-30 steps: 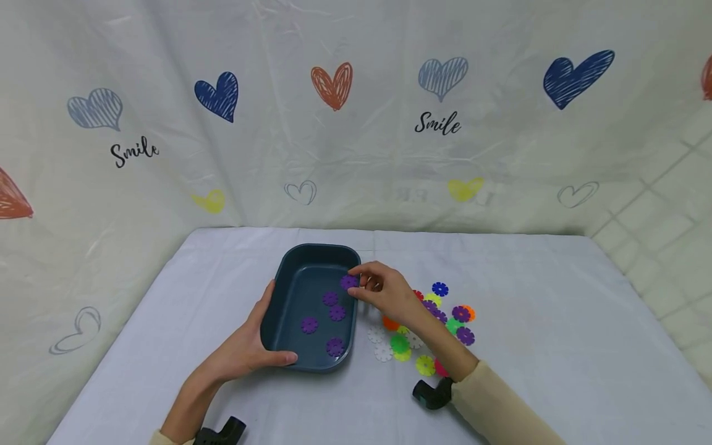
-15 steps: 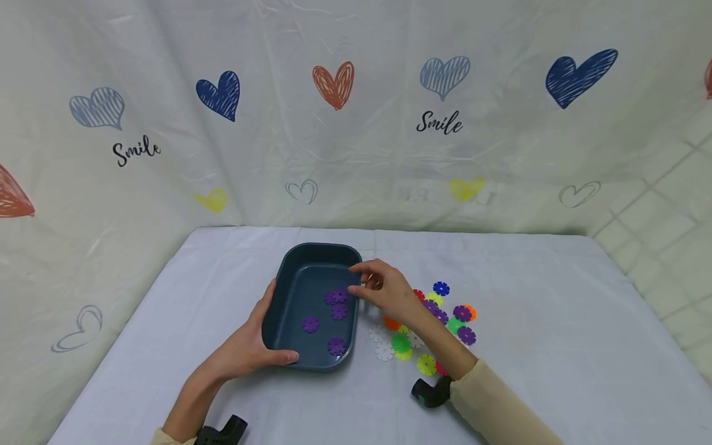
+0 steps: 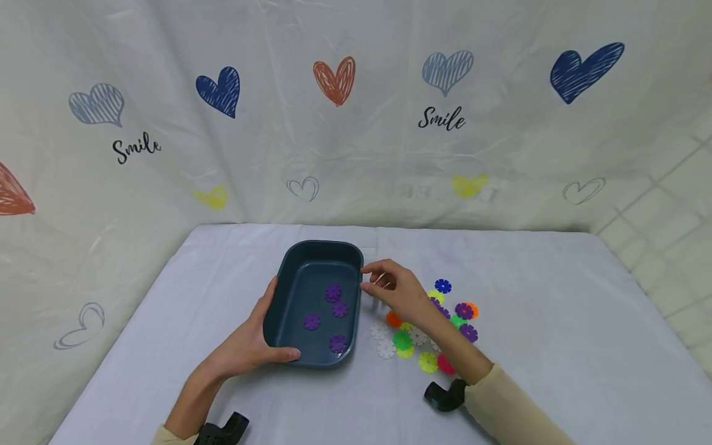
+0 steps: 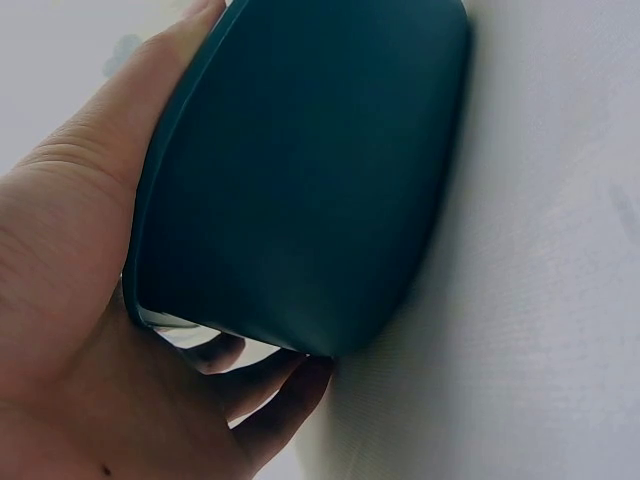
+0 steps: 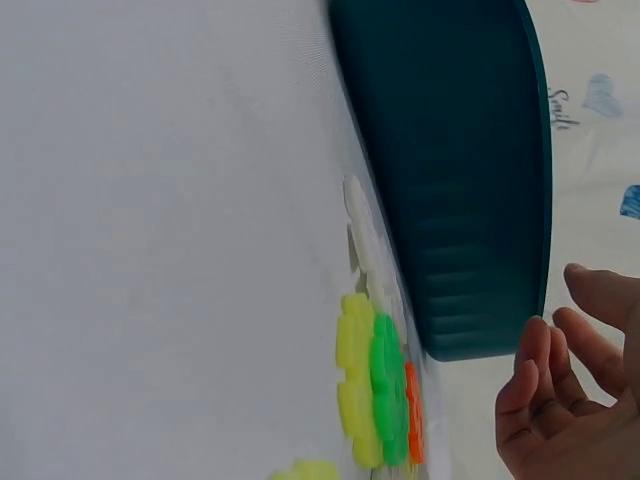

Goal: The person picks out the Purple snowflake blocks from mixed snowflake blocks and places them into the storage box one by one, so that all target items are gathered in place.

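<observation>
With fingers and thumb of the left hand, grips, on white cloth, a smooth, round-cornered teal tray of flat, notched purple discs; with the right hand loosely parted, hovers just beside it.

A white cloth is covering the bench. On it, left of centre, a dark teal tray is resting. Just right of it, flower-shaped discs are lying loosely clustered, some overlapping: white, orange, green, yellow, red and purple, a blue disc sitting farthest back.
</observation>
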The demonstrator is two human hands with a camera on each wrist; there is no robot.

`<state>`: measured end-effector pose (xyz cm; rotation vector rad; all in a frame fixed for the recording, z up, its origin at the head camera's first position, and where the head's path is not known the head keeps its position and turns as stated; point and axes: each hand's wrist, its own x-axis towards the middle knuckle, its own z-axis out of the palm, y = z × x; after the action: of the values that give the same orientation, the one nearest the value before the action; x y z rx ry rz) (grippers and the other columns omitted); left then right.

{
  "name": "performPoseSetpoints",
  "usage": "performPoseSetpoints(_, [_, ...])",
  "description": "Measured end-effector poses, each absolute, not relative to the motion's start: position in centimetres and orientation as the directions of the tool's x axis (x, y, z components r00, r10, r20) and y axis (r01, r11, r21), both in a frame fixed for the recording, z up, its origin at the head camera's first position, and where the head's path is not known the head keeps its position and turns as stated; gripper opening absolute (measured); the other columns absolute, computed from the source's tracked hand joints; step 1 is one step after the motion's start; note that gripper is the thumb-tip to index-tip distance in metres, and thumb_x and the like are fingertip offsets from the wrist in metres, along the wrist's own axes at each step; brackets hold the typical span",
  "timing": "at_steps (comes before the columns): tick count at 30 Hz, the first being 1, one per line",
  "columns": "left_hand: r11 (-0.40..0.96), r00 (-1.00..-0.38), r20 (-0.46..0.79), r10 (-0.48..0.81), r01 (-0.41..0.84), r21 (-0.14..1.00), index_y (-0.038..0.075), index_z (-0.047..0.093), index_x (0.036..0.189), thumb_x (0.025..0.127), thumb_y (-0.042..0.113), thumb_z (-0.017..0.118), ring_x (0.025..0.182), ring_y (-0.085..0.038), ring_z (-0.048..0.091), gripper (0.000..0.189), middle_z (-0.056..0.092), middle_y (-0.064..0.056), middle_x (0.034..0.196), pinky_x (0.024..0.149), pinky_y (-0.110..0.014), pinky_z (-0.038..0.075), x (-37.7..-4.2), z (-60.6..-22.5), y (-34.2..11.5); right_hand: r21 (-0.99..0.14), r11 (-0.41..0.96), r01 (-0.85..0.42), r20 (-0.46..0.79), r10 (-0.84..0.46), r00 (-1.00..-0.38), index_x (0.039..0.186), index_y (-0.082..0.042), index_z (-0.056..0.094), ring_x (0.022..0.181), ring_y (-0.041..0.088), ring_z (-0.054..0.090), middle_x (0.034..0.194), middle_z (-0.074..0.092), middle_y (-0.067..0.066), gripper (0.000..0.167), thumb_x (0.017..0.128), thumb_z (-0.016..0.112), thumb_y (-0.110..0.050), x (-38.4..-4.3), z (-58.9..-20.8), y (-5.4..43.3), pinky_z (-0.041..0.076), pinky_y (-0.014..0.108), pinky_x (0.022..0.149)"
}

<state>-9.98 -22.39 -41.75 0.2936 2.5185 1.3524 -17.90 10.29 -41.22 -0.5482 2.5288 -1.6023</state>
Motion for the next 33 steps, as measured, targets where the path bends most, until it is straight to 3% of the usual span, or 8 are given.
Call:
performPoseSetpoints(12, [0.544, -0.943, -0.140, 0.301, 0.049, 0.838, 0.039, -0.016, 0.165, 0.077, 0.032, 0.092, 0.161, -0.046, 0.010, 0.139, -0.006, -0.013, 0.177, 0.117, -0.076, 0.026, -9.9, -41.7, -22.4, -0.883, 0.399, -0.246, 0.115, -0.325, -0.939, 0.129, -0.011, 0.069, 0.098, 0.019, 0.063, 0.107, 0.066, 0.006, 0.036, 0.098, 0.074, -0.028, -17.6, -41.4, 11.8, 0.055, 0.023, 0.084])
performPoseSetpoints(18, [0.561, -0.946, -0.140, 0.292, 0.051, 0.826, 0.035, -0.015, 0.166, 0.077, 0.032, 0.092, 0.160, -0.046, 0.010, 0.139, -0.006, -0.012, 0.177, 0.117, -0.076, 0.027, -9.5, -41.7, -22.7, -0.883, 0.404, -0.237, 0.108, -0.317, -0.942, 0.128, -0.011, 0.069, 0.099, 0.019, 0.062, 0.107, 0.067, 0.005, 0.035, 0.098, 0.074, -0.028, -17.3, -41.7, 12.2, 0.055, 0.027, 0.085])
performPoseSetpoints(23, [0.563, -0.946, -0.137, 0.295, 0.056, 0.824, 0.039, -0.016, 0.165, 0.077, 0.032, 0.092, 0.160, -0.046, 0.011, 0.139, -0.006, -0.012, 0.177, 0.117, -0.076, 0.027, -9.6, -41.6, -22.6, -0.883, 0.415, -0.221, 0.096, -0.301, -0.949, 0.128, -0.012, 0.069, 0.099, 0.019, 0.062, 0.108, 0.067, 0.005, 0.035, 0.099, 0.073, -0.030, -17.1, -41.9, 12.7, 0.055, 0.029, 0.086])
performPoseSetpoints(33, [0.562, -0.946, -0.130, 0.297, 0.062, 0.825, 0.040, -0.016, 0.165, 0.077, 0.033, 0.093, 0.160, -0.046, 0.011, 0.140, -0.006, -0.012, 0.177, 0.117, -0.076, 0.026, -9.7, -41.9, -22.5, -0.876, 0.420, -0.237, 0.114, -0.298, -0.948, 0.127, -0.010, 0.069, 0.099, 0.019, 0.063, 0.108, 0.068, 0.006, 0.034, 0.098, 0.074, -0.029, -17.0, -41.9, 13.8, 0.055, 0.026, 0.084])
